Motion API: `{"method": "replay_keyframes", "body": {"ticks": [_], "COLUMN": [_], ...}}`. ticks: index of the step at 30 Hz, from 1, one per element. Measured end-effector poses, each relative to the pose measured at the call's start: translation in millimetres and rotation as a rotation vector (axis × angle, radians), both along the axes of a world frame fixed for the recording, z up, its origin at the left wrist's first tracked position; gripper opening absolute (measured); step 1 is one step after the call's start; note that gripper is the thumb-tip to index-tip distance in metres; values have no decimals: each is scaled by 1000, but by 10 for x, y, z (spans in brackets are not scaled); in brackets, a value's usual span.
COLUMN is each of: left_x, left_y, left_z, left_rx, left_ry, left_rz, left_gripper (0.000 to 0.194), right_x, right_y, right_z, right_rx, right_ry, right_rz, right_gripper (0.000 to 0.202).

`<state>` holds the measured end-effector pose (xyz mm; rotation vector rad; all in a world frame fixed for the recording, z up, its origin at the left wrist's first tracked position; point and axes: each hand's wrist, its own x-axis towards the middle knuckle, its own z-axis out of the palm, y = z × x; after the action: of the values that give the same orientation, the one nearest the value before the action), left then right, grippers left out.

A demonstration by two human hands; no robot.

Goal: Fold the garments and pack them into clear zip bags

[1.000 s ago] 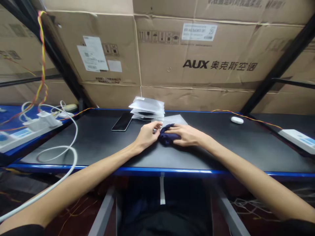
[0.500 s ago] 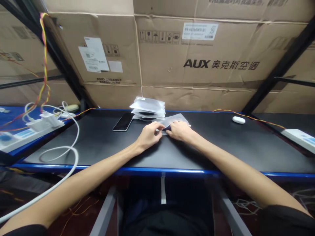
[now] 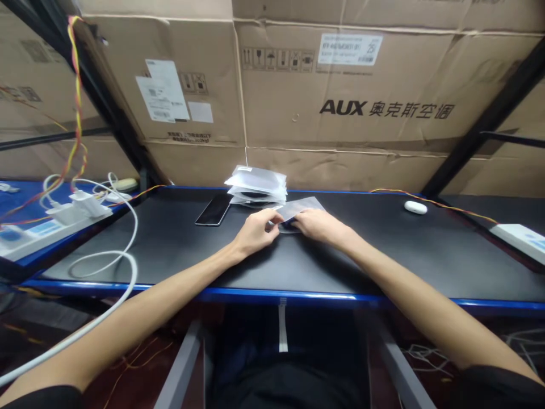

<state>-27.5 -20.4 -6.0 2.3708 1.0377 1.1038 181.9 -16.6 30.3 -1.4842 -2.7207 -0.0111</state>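
A translucent, frosted plastic pouch lies at the middle of the dark tabletop. My left hand pinches its left edge between thumb and fingers. From the right, my right hand closes on the pouch's near side, its fingertips partly hidden at a fold or opening. Something dark shows between the two hands; what it is I cannot make out. Just behind my left hand rises a stack of similar pouches, with a small white label on the top one. A smartphone rests left of the stack, its screen dark.
A white power strip with plugged-in chargers and a looping white cable is on the left. At the right sit a small white rounded case and another power strip. Cardboard boxes wall off the back.
My right hand has shifted slightly on the pouch, its fingertips less visible now. The left hand keeps its pinch, and the camera view has moved a little.
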Motion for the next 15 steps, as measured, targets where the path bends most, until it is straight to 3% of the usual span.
{"method": "replay_keyframes", "body": {"ticks": [4,8,13,15], "left_x": [2,11,-4,-26], "left_y": [-14,-8,0,-13], "left_z": [-1,-8,-1,24], "left_rx": [7,18,56,94], "left_ry": [15,28,104,199], "left_rz": [-26,7,64,108], "left_gripper": [22,19,18,19], "right_x": [-208,-243,17,208], "right_y": [12,-39,-181,-244], "right_z": [-91,-118,-109,-99], "right_rx": [47,62,59,8], "right_ry": [-81,-59,9,170], "right_rz": [-107,-111,-61,79], "right_gripper": [36,35,47,49]}}
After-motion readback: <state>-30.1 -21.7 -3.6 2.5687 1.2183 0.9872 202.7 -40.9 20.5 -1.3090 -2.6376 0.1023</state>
